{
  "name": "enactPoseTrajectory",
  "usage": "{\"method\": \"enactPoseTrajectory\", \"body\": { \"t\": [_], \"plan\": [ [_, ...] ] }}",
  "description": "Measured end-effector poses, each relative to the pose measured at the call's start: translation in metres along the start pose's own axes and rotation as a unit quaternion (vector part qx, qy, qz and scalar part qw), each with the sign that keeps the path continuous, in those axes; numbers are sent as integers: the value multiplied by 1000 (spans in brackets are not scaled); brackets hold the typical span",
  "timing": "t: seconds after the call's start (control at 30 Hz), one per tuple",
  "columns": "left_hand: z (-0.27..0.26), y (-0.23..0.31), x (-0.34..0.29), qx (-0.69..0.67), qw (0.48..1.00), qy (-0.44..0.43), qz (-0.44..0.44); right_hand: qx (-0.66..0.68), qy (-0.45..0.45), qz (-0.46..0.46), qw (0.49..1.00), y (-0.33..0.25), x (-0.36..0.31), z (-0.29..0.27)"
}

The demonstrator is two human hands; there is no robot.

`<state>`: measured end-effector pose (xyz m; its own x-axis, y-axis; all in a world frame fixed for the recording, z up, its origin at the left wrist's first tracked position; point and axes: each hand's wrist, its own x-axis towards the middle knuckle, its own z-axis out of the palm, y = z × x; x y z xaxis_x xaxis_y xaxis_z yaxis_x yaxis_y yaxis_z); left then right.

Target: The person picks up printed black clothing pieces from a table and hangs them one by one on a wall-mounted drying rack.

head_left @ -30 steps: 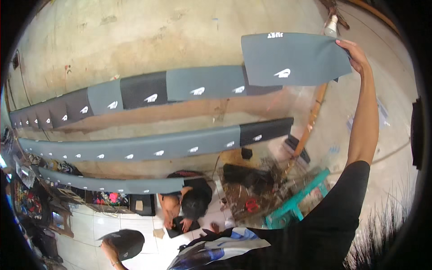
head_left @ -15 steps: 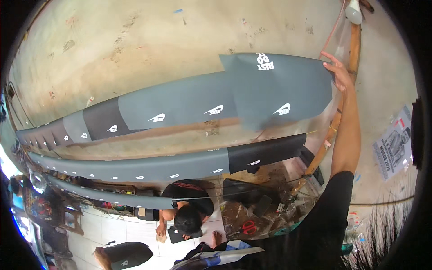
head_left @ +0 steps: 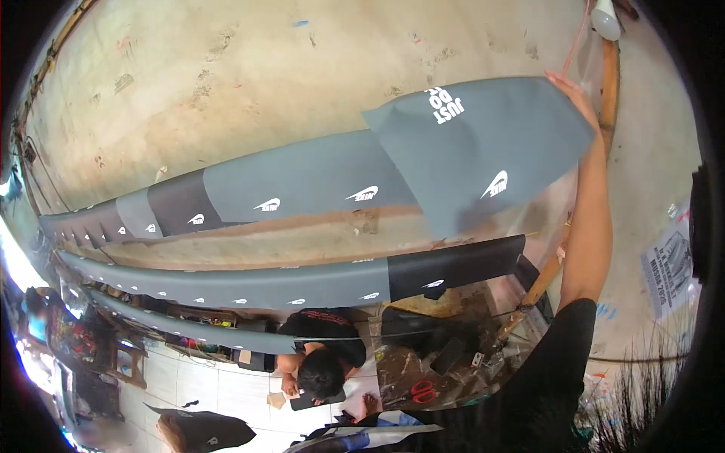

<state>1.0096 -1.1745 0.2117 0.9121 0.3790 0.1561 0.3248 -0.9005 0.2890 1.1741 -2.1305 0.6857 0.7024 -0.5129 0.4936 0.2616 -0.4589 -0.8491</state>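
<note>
A grey sheet panel with white printed marks hangs at the right end of the upper row. My right hand reaches up and has hold of its upper right edge; the thumb is hidden. The panel is tilted and overlaps its neighbour, a grey panel in the same hanging row. Low at the left, my left hand grips a dark grey piece with a small white mark, apparently with another piece beneath it.
Two lower rows of hanging panels stretch leftward. Below them a co-worker in black bends over a dark piece on the tiled floor. Red-handled scissors lie on a cluttered surface. A wooden pole and bulb stand at the right.
The right end of the grey panel has swung up and rightward with my right hand, tilting it. My left hand has shifted slightly, still with the dark piece. The co-worker's hands have moved.
</note>
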Motion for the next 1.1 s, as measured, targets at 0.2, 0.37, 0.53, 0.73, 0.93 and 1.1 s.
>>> {"method": "enactPoseTrajectory", "body": {
  "t": [0.2,0.37,0.53,0.73,0.93,1.1],
  "plan": [
    [21,10,10,-23,1000,10,18,166,-212,-106,957,24,124,-53],
    [23,22,16,-30,999,24,19,334,-64,-38,940,47,104,-44],
    [18,26,19,-32,999,29,18,137,-30,0,990,45,21,-37],
    [18,29,16,-21,999,28,22,166,-61,-3,984,88,-7,-48],
    [13,14,7,-14,998,48,37,104,-8,0,995,93,-14,-38],
    [6,-11,-2,-4,992,101,69,167,-10,-26,986,62,-16,-18]
  ]
}}
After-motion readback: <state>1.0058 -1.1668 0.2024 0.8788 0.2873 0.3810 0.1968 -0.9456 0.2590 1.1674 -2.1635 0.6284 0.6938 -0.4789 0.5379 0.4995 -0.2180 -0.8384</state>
